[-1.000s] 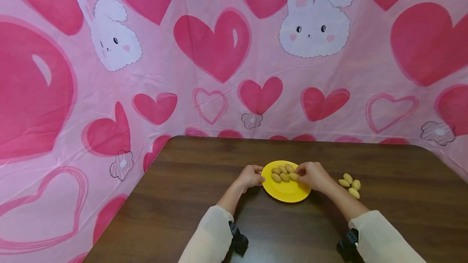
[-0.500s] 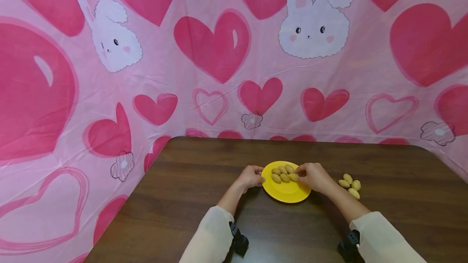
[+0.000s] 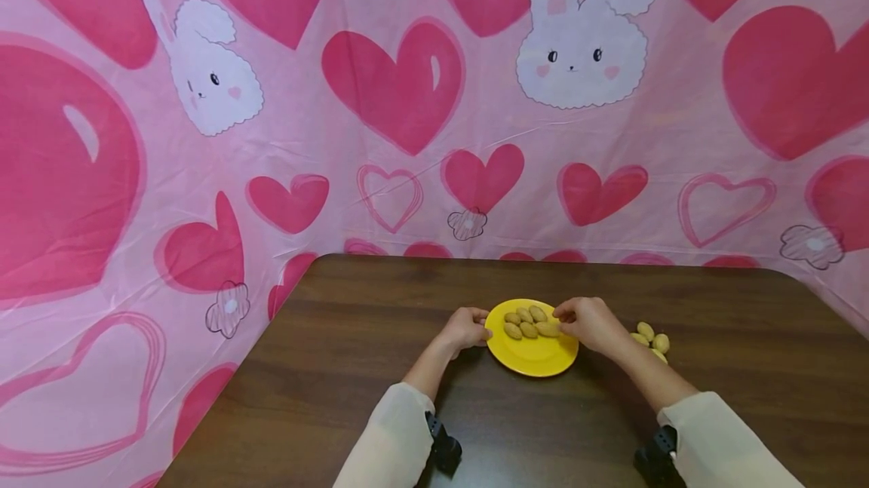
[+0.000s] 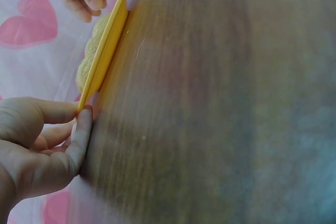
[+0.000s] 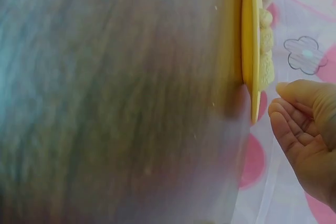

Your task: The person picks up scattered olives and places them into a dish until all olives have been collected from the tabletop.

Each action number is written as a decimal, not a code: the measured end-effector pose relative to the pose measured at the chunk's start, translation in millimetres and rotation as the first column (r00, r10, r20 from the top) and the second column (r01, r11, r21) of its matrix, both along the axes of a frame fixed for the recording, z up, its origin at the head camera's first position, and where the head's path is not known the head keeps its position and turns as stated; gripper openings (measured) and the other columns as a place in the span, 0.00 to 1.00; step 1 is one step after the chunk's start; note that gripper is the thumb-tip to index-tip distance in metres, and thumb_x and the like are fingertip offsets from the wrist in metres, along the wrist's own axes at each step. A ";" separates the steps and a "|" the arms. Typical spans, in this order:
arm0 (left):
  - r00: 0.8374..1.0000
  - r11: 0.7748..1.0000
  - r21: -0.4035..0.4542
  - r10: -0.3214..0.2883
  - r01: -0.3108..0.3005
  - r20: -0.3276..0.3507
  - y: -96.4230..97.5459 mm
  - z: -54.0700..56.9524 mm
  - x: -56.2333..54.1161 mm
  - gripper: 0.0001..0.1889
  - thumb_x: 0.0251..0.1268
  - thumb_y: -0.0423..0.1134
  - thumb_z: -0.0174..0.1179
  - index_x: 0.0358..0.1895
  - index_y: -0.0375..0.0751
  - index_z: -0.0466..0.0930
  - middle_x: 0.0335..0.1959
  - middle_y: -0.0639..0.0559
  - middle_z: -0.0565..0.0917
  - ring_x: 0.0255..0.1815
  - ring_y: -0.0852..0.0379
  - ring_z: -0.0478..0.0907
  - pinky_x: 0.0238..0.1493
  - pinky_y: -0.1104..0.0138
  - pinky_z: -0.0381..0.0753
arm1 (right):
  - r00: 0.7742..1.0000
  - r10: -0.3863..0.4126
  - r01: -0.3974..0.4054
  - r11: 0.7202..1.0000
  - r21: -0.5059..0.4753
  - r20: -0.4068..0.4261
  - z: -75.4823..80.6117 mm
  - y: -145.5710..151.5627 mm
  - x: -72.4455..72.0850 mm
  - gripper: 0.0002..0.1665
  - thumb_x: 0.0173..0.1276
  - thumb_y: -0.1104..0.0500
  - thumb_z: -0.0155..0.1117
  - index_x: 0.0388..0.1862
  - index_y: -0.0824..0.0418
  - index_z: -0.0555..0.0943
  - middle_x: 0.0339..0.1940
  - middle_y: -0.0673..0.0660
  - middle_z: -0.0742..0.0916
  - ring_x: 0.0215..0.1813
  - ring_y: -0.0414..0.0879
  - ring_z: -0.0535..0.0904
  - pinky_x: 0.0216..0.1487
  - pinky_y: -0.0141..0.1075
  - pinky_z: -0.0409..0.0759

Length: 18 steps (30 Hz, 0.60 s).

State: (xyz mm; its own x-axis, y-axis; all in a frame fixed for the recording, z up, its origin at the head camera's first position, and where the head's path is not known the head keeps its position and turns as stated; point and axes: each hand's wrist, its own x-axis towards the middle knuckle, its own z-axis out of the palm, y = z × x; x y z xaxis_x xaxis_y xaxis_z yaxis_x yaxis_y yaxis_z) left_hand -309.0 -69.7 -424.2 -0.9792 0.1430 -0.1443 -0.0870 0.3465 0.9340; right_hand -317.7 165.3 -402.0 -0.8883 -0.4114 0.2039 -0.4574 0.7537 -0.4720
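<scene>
A round yellow plate (image 3: 532, 360) lies on the table, bearing several tan, oval, nut-like pieces (image 3: 528, 329) with a rough surface, clustered in two rows toward its far side. My left hand (image 3: 465, 328) pinches the plate's left rim; in the left wrist view the thumb (image 4: 60, 111) is above the edge and a finger beneath it. Just beyond the plate's right side hovers my right hand (image 3: 593, 324). The right wrist view shows its thumb and bent fingers (image 5: 283, 121) apart, close to the nearest piece, with nothing between them.
More of the tan oval pieces (image 3: 661, 343) lie on the table right of the plate, partly hidden behind the right forearm. The dark wooden table (image 3: 380, 299) ends at the back against a pink cloth (image 3: 489, 118) printed with hearts and rabbits.
My right hand has let go of the rightmost piece on the plate and drawn back slightly to the right. The left hand and the plate have stayed put.
</scene>
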 end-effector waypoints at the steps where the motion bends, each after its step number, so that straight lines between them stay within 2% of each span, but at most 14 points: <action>1: 1.000 1.000 0.000 0.000 0.000 -0.001 0.1 0.0 0.2 0.19 0.57 0.21 0.57 0.54 0.25 0.73 0.37 0.44 0.78 0.36 0.53 0.79 0.36 0.64 0.83 | 1.000 0.001 -0.001 1.000 0.000 -0.005 0.3 1.7 -0.4 0.08 0.53 0.70 0.67 0.34 0.69 0.83 0.29 0.56 0.84 0.31 0.47 0.78 0.32 0.37 0.82; 6: 1.000 1.000 -0.009 0.002 -0.002 -0.004 0.0 -1.0 0.0 0.19 0.57 0.21 0.58 0.54 0.25 0.73 0.36 0.44 0.78 0.36 0.54 0.79 0.36 0.64 0.83 | 1.000 -0.015 0.015 1.000 -0.007 -0.016 0.1 10.3 0.3 0.08 0.54 0.69 0.67 0.35 0.69 0.83 0.29 0.55 0.84 0.30 0.46 0.78 0.29 0.35 0.81; 12: 1.000 1.000 -0.002 0.010 -0.010 0.000 0.0 -1.0 -0.6 0.20 0.56 0.21 0.58 0.54 0.25 0.73 0.36 0.44 0.78 0.36 0.54 0.79 0.36 0.64 0.83 | 0.999 -0.036 0.036 0.999 -0.004 -0.030 -1.1 19.9 3.1 0.07 0.54 0.67 0.68 0.33 0.67 0.84 0.28 0.54 0.84 0.29 0.46 0.77 0.33 0.39 0.82; 18: 1.000 1.000 0.006 0.005 -0.005 0.000 -0.3 -0.5 -0.1 0.20 0.56 0.21 0.58 0.54 0.24 0.73 0.36 0.44 0.77 0.36 0.53 0.78 0.36 0.64 0.83 | 0.998 -0.045 0.044 0.999 -0.021 -0.040 -1.4 32.4 3.5 0.08 0.54 0.68 0.67 0.35 0.68 0.83 0.30 0.57 0.85 0.31 0.48 0.79 0.33 0.41 0.82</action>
State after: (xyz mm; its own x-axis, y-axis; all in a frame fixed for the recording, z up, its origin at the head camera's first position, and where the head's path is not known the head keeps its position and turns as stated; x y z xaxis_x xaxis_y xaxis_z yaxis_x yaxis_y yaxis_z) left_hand -309.0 -70.0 -424.6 -0.9799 0.1386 -0.1435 -0.0889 0.3407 0.9360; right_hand -314.3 197.8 -403.5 -0.8965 -0.3675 0.2474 -0.4427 0.7643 -0.4689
